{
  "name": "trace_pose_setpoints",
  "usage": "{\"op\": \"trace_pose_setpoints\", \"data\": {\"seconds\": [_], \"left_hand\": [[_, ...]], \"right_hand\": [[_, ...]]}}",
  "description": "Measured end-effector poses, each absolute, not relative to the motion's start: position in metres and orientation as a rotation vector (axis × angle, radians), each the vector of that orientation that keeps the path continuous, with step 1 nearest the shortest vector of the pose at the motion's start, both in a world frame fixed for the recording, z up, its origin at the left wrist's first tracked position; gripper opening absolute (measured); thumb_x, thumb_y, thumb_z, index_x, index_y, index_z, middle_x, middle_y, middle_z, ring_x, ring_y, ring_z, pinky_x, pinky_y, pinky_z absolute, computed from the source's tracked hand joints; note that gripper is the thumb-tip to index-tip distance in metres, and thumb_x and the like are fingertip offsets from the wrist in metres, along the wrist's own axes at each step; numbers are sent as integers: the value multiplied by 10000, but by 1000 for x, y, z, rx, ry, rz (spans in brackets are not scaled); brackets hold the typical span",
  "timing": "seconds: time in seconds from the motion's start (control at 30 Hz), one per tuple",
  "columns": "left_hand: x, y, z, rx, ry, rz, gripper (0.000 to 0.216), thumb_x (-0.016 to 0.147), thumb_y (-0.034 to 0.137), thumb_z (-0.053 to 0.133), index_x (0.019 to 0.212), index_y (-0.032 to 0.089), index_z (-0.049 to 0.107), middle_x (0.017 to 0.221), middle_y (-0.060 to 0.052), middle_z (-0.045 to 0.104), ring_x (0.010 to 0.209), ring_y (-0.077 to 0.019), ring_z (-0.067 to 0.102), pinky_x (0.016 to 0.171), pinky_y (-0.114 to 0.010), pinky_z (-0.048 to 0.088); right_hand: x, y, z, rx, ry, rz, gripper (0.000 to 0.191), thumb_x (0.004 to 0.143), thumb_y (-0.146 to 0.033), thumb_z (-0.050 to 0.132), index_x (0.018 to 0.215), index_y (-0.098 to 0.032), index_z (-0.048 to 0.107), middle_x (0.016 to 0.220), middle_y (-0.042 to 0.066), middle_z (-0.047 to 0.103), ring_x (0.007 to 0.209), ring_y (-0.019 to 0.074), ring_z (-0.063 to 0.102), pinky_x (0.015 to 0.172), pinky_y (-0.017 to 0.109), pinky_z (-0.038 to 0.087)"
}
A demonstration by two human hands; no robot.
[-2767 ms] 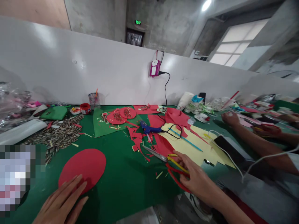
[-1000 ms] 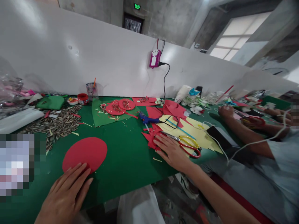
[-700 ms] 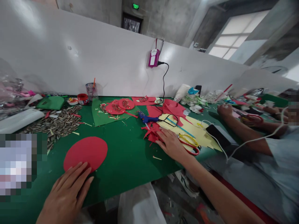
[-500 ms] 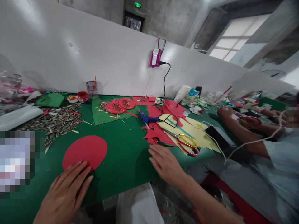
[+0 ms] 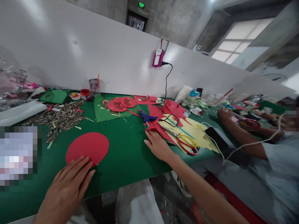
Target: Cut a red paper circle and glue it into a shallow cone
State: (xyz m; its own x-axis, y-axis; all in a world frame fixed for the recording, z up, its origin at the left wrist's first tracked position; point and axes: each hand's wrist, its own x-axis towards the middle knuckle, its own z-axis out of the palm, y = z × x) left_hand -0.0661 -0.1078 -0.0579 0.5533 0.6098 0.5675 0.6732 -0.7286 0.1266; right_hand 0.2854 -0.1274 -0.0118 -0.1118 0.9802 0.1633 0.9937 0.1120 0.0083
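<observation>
The red paper disc [image 5: 87, 147] lies flat on the green tabletop [image 5: 123, 149], in front of you and toward your left. Your left hand [image 5: 67, 182] comes at it from the near side, palm down: the fingertips rest over its near edge, the rest of the disc spreads out beyond them, and your thumb sits just off the rim. Those fingers are straight and nearly side by side, laid on the paper with no pinch on it.

Your right hand [image 5: 158, 146] is well apart from the disc, out to its right. It is palm down too, fingers outstretched and slightly parted, gripping nothing you can see; the tips reach the near side of the red scraps [image 5: 154, 125], though you can't tell how firmly they touch.

Just right of that hand, the scissors [image 5: 177, 135] lie on yellow paper [image 5: 202, 135]. The blue glue gun [image 5: 148, 117] is right behind the scraps. Farther back, red circles with seeds on them [image 5: 116, 105] sit on a green sheet [image 5: 102, 116]. Behind the disc to the left is a heap of striped seeds [image 5: 63, 119]. At far right, a co-worker's arm [image 5: 247, 141] extends over the table.
</observation>
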Motion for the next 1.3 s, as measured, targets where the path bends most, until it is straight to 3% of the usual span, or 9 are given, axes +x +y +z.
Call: {"op": "trace_pose_setpoints", "data": {"seconds": [0.27,0.6,0.8,1.03,1.3], "left_hand": [[-67,-107,-60,-2690,-1128,-930,385,897,438,337,1039,228,626,1100,-75,646,1025,-269,587,881,-440,427],[-68,-110,-55,-2719,-1155,-920,387,899,436,328,1053,229,616,1123,-80,633,1052,-275,570,898,-458,416],[-66,-110,-53,-2696,-1122,-901,403,908,429,320,1063,192,607,1105,-91,644,1045,-281,572,881,-463,424],[-62,-108,-50,-2704,-1043,-918,379,911,419,344,1057,197,614,1106,-79,646,1044,-253,583,894,-429,441],[-43,-101,-40,-2883,-901,-819,445,907,465,338,1084,176,626,1157,-80,625,1106,-240,553,945,-407,447]], "right_hand": [[270,-194,-11,-1866,-2320,-62,451,912,-252,379,1343,-119,399,1405,118,374,1320,226,284,1046,439,359],[279,-230,-17,-1749,-2225,-260,356,889,-188,410,1226,-184,525,1311,108,501,1244,219,412,967,432,421],[291,-242,-14,-1855,-1850,-390,350,895,-191,403,1231,-196,502,1218,111,563,1150,227,491,936,456,417],[264,-206,-19,-2014,-2072,-236,381,915,-293,384,1222,-123,535,1307,134,500,1243,272,405,987,478,388],[288,-256,-33,-1753,-2143,-403,365,890,-174,421,1245,-127,492,1275,118,531,1255,221,394,979,431,417]]}}
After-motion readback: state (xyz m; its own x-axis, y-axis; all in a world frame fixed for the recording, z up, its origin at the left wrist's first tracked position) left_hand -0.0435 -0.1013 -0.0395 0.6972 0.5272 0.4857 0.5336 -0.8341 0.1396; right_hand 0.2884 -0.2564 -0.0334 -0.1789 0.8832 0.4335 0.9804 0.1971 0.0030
